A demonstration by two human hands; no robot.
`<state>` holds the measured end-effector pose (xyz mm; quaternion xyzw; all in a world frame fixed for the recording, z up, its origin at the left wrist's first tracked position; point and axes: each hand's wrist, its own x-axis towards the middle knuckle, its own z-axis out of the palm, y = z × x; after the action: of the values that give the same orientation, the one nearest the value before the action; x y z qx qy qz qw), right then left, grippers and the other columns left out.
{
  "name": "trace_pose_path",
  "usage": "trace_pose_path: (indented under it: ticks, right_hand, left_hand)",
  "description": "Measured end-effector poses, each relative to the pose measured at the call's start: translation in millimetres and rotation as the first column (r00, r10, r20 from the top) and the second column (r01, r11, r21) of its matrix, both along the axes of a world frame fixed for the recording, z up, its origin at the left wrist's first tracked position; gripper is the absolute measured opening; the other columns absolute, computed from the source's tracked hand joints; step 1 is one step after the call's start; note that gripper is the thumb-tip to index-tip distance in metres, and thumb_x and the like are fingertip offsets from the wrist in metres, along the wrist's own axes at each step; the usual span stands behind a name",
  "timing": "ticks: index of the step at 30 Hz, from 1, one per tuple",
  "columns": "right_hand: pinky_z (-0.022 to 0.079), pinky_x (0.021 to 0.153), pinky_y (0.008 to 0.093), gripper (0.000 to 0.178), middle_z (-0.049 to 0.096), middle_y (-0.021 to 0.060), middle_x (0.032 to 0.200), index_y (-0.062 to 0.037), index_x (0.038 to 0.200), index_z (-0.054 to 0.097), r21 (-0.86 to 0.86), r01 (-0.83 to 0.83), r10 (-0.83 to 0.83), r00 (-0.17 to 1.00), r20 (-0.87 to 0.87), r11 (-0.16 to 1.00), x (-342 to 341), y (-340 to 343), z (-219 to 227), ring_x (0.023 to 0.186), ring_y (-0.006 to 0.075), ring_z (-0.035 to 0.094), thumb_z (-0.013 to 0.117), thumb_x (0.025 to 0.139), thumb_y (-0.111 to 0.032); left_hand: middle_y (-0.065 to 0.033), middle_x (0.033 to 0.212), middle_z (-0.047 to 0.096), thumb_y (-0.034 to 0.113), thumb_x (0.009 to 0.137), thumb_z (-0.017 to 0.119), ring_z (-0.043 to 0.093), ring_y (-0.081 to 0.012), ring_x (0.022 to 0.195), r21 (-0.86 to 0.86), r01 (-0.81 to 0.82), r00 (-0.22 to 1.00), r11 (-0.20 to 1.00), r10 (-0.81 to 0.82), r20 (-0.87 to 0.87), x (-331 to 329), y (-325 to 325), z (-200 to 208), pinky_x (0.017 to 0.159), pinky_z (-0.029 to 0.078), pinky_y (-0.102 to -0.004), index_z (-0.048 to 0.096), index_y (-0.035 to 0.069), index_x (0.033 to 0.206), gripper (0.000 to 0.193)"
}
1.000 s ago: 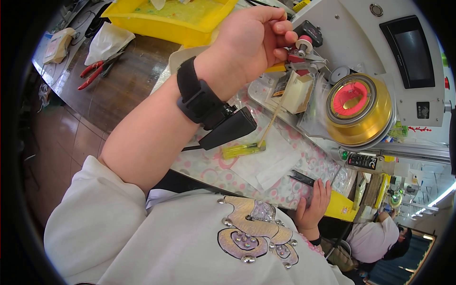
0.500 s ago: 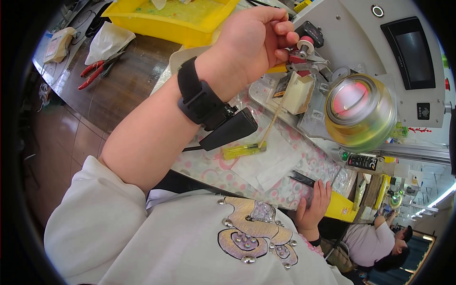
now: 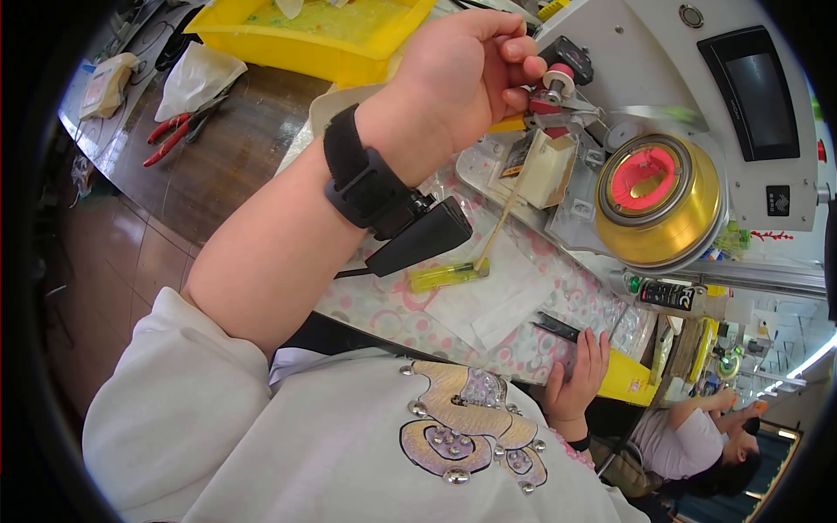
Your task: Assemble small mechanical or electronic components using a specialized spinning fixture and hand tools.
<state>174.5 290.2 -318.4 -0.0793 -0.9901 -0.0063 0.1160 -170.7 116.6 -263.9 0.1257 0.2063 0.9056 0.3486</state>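
My left hand (image 3: 479,74) is raised at the top middle, palm up and fingers curled, a black strap and black box on its wrist. Its fingertips are beside a small white and red spool (image 3: 558,83) on a metal bracket; anything pinched there is hidden. A short yellow bar (image 3: 508,125) shows under the hand. To its right sits a round gold drum (image 3: 658,218) with a red ring (image 3: 643,177) in its top opening. My right hand (image 3: 578,375) rests at the near table edge, fingers stretched out beside a black flat strip (image 3: 556,327).
A grey machine panel with a dark screen (image 3: 757,91) stands behind the drum. Nearby are an open carton (image 3: 549,173), a clear yellow stick-like tool (image 3: 449,275) and white paper (image 3: 493,305). At left lie red-handled pliers (image 3: 170,139) and a yellow tray (image 3: 288,44). A co-worker (image 3: 689,444) sits at lower right.
The drum was smeared and glassy with a bright top; now it shows sharp and gold. A blurred pale strip appears above it. The panel's round button light went dark. My hands barely moved.
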Motion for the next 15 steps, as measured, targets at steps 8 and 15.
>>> trace_pose_path:
  ticks: [8, 15]
  right_hand:
    - [0.027, 0.100, 0.0478, 0.048, 0.048, 0.0221, 0.122, 0.0066, 0.119, 0.047, -0.003, -0.008, 0.008, 1.000, -0.009, 1.000, -0.8, 0.4, -0.9, 0.120, 0.0432, 0.037, 0.048, 0.080, -0.021]
    - [0.027, 0.100, 0.0480, 0.047, 0.049, 0.0218, 0.121, 0.0061, 0.119, 0.048, 0.005, -0.002, 0.003, 1.000, -0.031, 1.000, 2.0, 1.8, -1.2, 0.118, 0.0432, 0.038, 0.048, 0.079, -0.021]
  left_hand:
    - [0.0050, 0.063, 0.040, 0.016, 0.089, 0.038, 0.045, -0.0090, 0.066, 0.041, 0.051, 0.999, 0.998, -0.051, 0.002, -3.2, -1.7, -2.6, 0.051, 0.033, -0.0229, 0.041, 0.011, 0.074, 0.016]
    - [0.0018, 0.061, 0.043, 0.019, 0.084, 0.041, 0.049, -0.0137, 0.067, -0.007, -0.006, 0.999, 1.000, 0.006, 0.048, -1.3, 2.7, -0.7, 0.052, 0.033, -0.0263, 0.040, 0.012, 0.068, 0.017]
